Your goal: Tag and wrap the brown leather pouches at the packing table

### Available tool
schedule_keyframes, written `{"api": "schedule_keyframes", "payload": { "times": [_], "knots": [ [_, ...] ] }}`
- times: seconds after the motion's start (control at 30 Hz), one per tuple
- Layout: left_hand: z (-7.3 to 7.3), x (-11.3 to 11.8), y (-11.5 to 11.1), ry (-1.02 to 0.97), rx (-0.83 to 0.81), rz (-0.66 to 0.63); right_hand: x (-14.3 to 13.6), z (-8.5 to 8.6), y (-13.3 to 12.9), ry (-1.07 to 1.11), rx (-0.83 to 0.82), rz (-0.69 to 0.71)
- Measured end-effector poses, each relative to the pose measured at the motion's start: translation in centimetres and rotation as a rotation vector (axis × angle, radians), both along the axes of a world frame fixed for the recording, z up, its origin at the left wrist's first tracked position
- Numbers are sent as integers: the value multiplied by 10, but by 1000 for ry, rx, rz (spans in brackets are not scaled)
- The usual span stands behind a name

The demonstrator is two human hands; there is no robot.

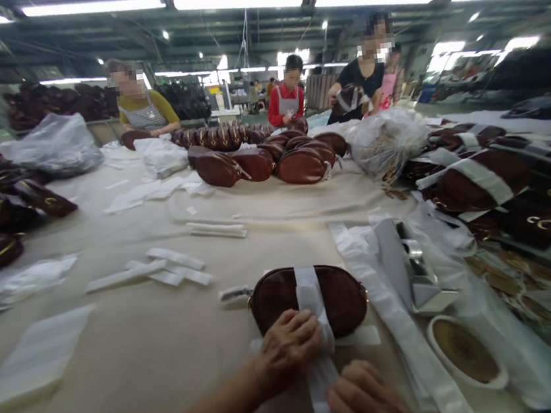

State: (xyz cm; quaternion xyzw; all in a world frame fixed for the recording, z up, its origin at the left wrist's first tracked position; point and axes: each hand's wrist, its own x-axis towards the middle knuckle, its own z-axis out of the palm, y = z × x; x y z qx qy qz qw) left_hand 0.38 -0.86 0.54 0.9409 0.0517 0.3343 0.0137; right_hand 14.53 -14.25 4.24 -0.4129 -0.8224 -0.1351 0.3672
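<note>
A dark brown leather bag point(273, 299), oval with gold-coloured rings at its ends, lies flat on the cloth-covered table in front of me. A white wrapping strip point(308, 282) crosses its middle from top to bottom and runs on toward me. My left hand point(291, 344) presses the strip against the bag's lower edge, its fingers bent and close together. Below and to the right, my right hand point(370, 398) has its curled fingers on the strip's loose near part. Another white strip point(357, 337) sticks out beneath the bag. At the bag's left end lies a wrapped strap end point(236, 294).
Loose white strips point(177, 267) lie to the left. At right are a tape dispenser point(420, 276), a tape roll point(466, 350) and wrapped bags point(481, 180). More brown bags point(216, 167) stand farther back. Several people point(287, 96) work across the table point(148, 353).
</note>
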Motion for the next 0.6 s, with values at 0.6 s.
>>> {"api": "schedule_keyframes", "payload": {
  "times": [0.6],
  "knots": [
    [13,-15,13,138,-455,-139,36,6,103,311,-363,0]
  ]
}}
